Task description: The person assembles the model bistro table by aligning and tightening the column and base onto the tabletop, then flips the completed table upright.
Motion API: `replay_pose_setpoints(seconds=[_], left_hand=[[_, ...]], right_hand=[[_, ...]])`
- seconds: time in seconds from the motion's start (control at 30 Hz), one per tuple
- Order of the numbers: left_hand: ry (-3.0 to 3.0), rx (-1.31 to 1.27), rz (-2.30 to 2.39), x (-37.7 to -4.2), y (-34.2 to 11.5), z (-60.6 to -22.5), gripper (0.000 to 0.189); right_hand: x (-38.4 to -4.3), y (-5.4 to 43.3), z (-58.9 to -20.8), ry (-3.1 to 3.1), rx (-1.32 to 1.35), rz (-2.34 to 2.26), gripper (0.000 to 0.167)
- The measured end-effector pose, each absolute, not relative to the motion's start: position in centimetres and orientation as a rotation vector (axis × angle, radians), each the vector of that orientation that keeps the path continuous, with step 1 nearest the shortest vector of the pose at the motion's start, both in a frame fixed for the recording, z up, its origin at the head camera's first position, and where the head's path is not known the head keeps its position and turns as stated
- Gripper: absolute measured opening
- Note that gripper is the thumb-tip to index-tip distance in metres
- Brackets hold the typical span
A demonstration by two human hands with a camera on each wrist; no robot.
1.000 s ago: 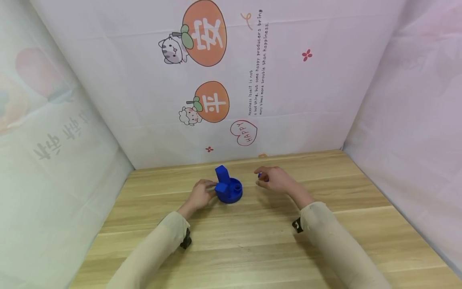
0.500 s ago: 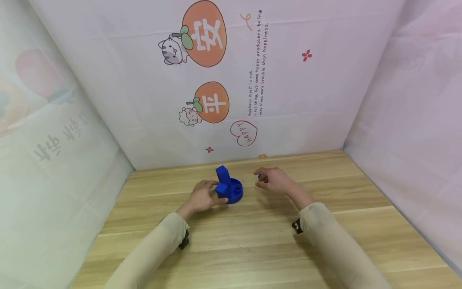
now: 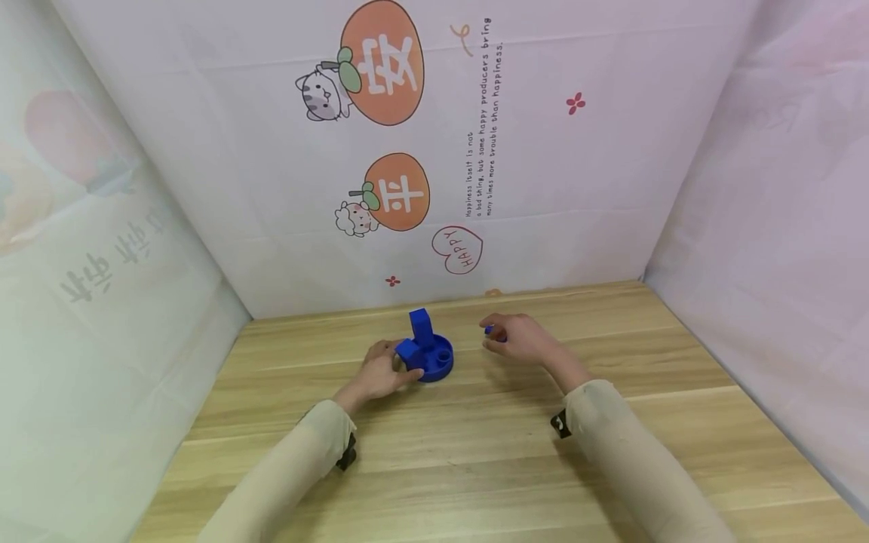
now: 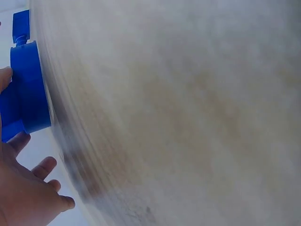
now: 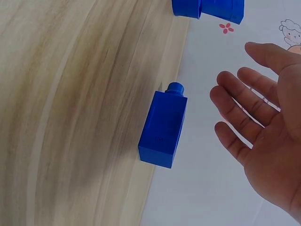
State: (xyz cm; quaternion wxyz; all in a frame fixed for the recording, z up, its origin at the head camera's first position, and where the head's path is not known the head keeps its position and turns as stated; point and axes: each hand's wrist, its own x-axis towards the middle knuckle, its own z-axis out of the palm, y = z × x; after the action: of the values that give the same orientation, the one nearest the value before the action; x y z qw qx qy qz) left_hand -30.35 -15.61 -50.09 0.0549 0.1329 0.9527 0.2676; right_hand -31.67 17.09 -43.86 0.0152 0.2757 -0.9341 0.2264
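A blue round base [image 3: 444, 371] with a raised rim stands on the table. Two blue square blocks rise from it, a tall one [image 3: 422, 327] at the back and a second block [image 3: 409, 352] on the left. My left hand [image 3: 379, 373] holds the base from the left, thumb at its front rim and fingers behind the left block. In the right wrist view, a loose blue block [image 5: 162, 127] with a round peg at one end lies beside my right hand [image 5: 265, 113]. That hand's fingers are spread and loosely bent, apart from the block; the head view mostly hides this block under the hand.
The wooden table [image 3: 448, 467] meets a printed white cloth wall [image 3: 543, 211] just behind the pieces. More cloth walls stand to the left and right. A round open socket [image 3: 444, 356] shows inside the base.
My left thumb has come round to the front rim. The base has turned: its left block shifted left and the tall block slightly right. My right hand has stayed almost still.
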Motion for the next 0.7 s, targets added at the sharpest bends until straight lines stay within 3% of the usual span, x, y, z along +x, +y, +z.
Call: replay_pose_setpoints(seconds=[0.53, 0.7], left_hand=[[2.877, 0.371, 0.952, -30.9, -16.0, -50.0, 0.078], [2.838, 0.336, 0.976, -30.9, -16.1, -50.0, 0.086]], right_hand=[[-32.5, 18.2, -43.9, -2.937, 0.774, 0.691, 0.039], [-32.8, 18.8, -43.9, -2.966, 0.743, 0.692, 0.041]])
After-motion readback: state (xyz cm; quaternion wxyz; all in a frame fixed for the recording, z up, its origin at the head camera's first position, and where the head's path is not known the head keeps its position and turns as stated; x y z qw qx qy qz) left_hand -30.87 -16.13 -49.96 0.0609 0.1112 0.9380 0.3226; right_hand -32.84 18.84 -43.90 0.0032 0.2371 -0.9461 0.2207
